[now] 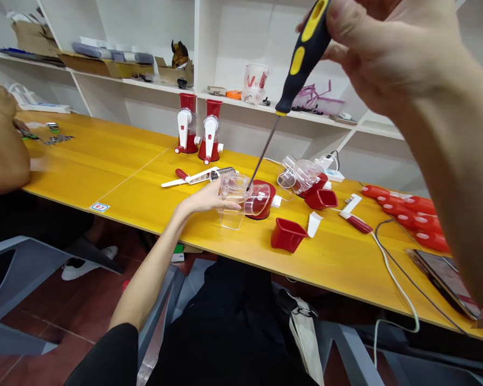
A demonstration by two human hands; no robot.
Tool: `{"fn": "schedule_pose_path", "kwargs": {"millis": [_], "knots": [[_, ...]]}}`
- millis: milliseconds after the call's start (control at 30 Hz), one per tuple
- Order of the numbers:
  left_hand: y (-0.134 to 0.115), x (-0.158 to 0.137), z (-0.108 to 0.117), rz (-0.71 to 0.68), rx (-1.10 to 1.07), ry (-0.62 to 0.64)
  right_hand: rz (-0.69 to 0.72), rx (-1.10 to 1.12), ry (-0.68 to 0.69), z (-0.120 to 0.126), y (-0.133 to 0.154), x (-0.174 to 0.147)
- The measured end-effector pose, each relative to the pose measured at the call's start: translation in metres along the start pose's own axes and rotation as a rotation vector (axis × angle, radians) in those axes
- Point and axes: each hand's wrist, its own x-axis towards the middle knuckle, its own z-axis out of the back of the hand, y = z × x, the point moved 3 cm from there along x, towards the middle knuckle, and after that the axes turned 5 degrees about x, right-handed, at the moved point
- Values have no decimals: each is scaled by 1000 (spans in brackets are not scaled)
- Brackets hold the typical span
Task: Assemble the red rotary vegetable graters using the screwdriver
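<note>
My left hand [204, 199] is closed on a clear plastic grater housing [232, 219] above the table. High at the upper right, my right hand [374, 48] grips the handle of a black and yellow screwdriver [298, 63]. Its long shaft slants down to the left, the tip at the top of the housing. Whether a screw sits under it is too small to tell. Just behind the housing stands a red base [261, 206] with a white knob. A red hopper [288, 236] lies in front of it, with a small white plastic piece [314, 224] at its right.
Two assembled rotary graters [188, 126] stand by the shelf. Farther right are more clear housings [301, 174], a crank handle [356, 219], red packets [416, 214], a tablet [446, 279] and cables. Another person's arm [4, 139] rests at left near small metal parts [59, 139].
</note>
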Motion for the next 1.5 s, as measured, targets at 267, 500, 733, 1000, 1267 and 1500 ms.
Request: {"fn": "schedule_pose_path", "kwargs": {"millis": [267,500,733,1000,1267,1500], "knots": [[2,1,0,7,18,-1,-77,-52,72,1,-3,1],[-2,0,-1,-9,-37,1,79,-209,-72,-2,2,4],[-2,1,-1,2,-7,-8,-3,-131,23,-1,3,5],[-3,0,0,7,-8,-7,-137,-71,144,0,4,3],[-1,0,-2,13,-60,-5,65,-99,-18,-6,1,6],[-5,1,-1,6,-36,2,-189,-133,218,2,10,7]]}}
